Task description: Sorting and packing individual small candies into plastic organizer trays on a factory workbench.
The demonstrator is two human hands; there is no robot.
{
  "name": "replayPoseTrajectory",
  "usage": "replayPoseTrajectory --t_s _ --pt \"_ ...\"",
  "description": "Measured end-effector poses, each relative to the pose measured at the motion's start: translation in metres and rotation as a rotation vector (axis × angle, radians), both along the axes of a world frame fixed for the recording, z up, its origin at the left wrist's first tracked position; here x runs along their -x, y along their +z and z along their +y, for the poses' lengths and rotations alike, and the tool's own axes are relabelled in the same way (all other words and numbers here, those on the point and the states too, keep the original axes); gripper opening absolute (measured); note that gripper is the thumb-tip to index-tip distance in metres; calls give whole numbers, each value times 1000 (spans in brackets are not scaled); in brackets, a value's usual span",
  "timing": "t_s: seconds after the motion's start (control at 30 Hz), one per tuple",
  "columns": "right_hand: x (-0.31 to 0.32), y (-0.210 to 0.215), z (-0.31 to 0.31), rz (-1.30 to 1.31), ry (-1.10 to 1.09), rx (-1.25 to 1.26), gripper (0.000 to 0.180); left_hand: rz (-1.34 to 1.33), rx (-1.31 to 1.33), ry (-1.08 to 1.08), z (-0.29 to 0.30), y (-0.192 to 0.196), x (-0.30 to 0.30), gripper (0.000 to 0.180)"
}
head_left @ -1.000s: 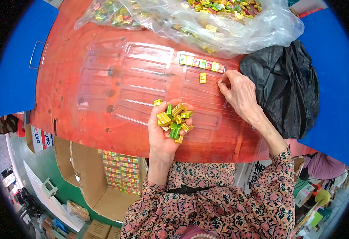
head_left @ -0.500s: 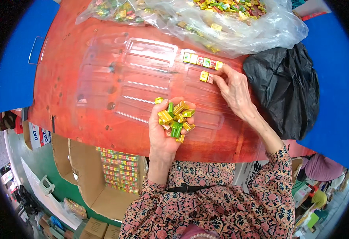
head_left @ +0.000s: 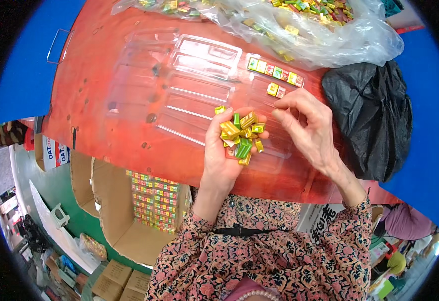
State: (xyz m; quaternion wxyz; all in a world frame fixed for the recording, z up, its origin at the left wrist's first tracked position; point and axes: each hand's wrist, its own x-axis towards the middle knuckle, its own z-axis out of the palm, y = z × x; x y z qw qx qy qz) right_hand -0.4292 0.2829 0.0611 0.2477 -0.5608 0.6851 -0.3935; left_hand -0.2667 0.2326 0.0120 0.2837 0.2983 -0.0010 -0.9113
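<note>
While the thumb and forefinger of the right hand (head_left: 309, 128) stood nearly together right of centre, whether they gripped anything I could not tell. Near the centre, the half-open left hand (head_left: 218, 153) cupped roughly a dozen wrapped candies (head_left: 243, 133). Toward the upper right, one clear plastic tray (head_left: 259, 83) carried a row of seven (head_left: 277, 72), with a pair (head_left: 276, 90) below. One second earlier, only one lay there; half a second earlier, the right fingertips were beside the pair; they had since moved just below it.
</note>
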Motion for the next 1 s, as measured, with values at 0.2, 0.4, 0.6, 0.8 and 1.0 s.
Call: replayPoseTrajectory --t_s 0.2,0.4,0.6,0.8,1.0 --pt "-24 11 10 318 380 377 19 60 -35 89 -3 5 12 35" --pt "-37 -2 11 639 346 378 27 58 103 108 0 -1 22 34" --pt "-27 -7 12 382 335 326 23 -5 69 169 4 9 28 34" --pt "-17 1 12 201 339 371 24 -54 63 143 4 5 31 34" --pt "54 39 -27 486 31 354 19 -31 -72 58 -6 -2 21 30"
